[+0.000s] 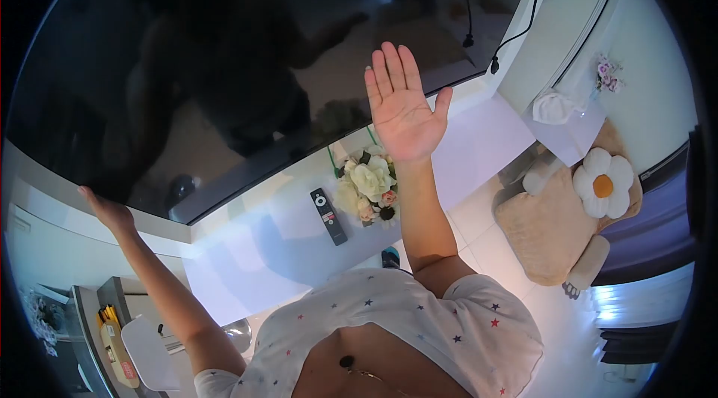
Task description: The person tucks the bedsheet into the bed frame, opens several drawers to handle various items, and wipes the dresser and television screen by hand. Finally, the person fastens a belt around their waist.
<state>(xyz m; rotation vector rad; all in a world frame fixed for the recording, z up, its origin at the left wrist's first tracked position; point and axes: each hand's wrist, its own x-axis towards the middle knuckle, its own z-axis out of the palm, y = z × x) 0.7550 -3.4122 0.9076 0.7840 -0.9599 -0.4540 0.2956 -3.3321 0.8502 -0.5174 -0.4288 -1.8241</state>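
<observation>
My right hand [407, 110] is raised with the palm turned up toward me, fingers straight and thumb spread, holding nothing. It hovers in front of the lower edge of a large dark television screen [224, 46]. Out at the screen's lower left corner is my left hand [108, 209], seen foreshortened, its visible fingers stretched out and nothing seen in it. Whether it touches the television cannot be made out. Below the screen, on a white tabletop [239, 271], lie a black remote control [329, 216] and a bunch of artificial flowers [368, 181], partly behind my right forearm.
A black cable [529, 24] hangs at the screen's right. On the right stand a beige plush chair [535, 226] and a white flower cushion [603, 183]. At lower left are a white chair [148, 353] and a shelf unit [112, 297] with yellow items.
</observation>
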